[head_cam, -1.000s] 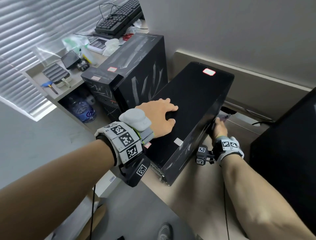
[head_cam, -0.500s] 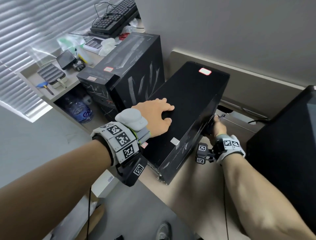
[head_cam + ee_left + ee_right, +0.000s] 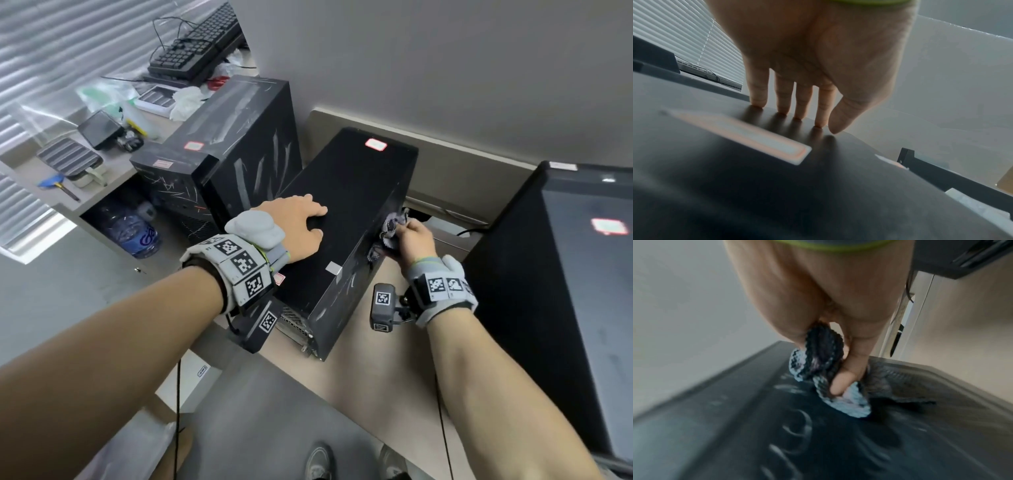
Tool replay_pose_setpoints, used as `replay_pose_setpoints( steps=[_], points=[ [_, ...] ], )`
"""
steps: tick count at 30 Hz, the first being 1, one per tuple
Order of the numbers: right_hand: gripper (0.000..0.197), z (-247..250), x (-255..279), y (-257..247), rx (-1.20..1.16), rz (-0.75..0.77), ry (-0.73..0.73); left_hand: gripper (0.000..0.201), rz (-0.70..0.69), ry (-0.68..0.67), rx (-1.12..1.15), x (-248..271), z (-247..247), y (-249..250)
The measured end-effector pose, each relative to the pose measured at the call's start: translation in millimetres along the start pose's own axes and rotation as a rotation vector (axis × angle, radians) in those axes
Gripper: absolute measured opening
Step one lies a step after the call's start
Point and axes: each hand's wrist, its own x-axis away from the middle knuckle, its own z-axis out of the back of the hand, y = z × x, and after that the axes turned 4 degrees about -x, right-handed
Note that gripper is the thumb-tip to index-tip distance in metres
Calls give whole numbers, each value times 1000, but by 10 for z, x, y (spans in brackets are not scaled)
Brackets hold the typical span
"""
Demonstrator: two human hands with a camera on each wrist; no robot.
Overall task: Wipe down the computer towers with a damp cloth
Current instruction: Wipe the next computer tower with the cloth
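A black computer tower (image 3: 349, 192) stands in the middle of the desk, white smears on its right side (image 3: 797, 434). My left hand (image 3: 298, 222) rests on its top (image 3: 735, 162) with straight fingers (image 3: 785, 97) pressing down. My right hand (image 3: 412, 240) grips a bunched grey and pale blue knitted cloth (image 3: 390, 229) (image 3: 826, 373) and holds it against the tower's right side, near the top edge. A second black tower (image 3: 233, 147), streaked with white, stands to the left. A third dark tower (image 3: 561, 274) stands at the right.
A shelf unit (image 3: 41, 192) at the left holds a keyboard (image 3: 202, 44), plastic bags and small items, with a water bottle (image 3: 133, 233) below. A cable (image 3: 469, 233) lies behind the middle tower. The wall is close behind. My shoes (image 3: 318, 462) show on the floor.
My right hand has come up along the tower's right side with the cloth, which now shows near the top edge. The left hand has stayed on the tower's top.
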Motion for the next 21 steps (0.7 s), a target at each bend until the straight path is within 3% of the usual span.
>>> replay_pose_setpoints(
  steps=[5,7,13,18,21],
  points=[
    [13,-49,232,767,230,-221,-71,50,-23,-10,17,-20,-38,-39],
    [15,-94,460,622,196,-230,-89,50,-30,-6,13,-21,-50,-49],
    [25,-158,402,-336,7,122,-24,51,-45,-5,12,-44,-72,-77],
    [25,-242,733,-50,38,1,-100,51,-43,-16,-7,-16,-14,-38],
    [27,-229,821,-216,11,31,-141,51,-43,-16,-23,-7,16,-19]
  ],
)
